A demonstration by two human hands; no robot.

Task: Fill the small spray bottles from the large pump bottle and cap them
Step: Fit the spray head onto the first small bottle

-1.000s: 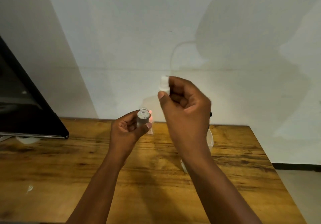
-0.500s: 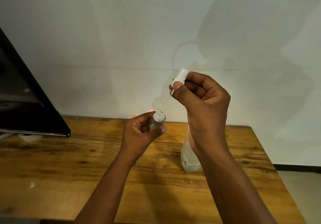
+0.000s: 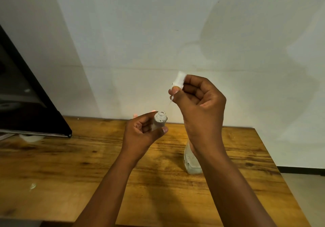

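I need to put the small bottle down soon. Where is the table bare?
Bare wood lies left of the left hand, between it and the dark screen, and along the near edge. Crowded: behind the right hand, where the large bottle stands.

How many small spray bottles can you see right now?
1: a small clear glass spray bottle, uncapped, held in the left hand above the wooden table. Others may be hidden behind the hands.

left hand [image 3: 140,135] holding small open bottle [image 3: 159,122]; right hand [image 3: 198,101] pinching white spray cap [image 3: 179,79] above it, over wooden table [image 3: 70,165].
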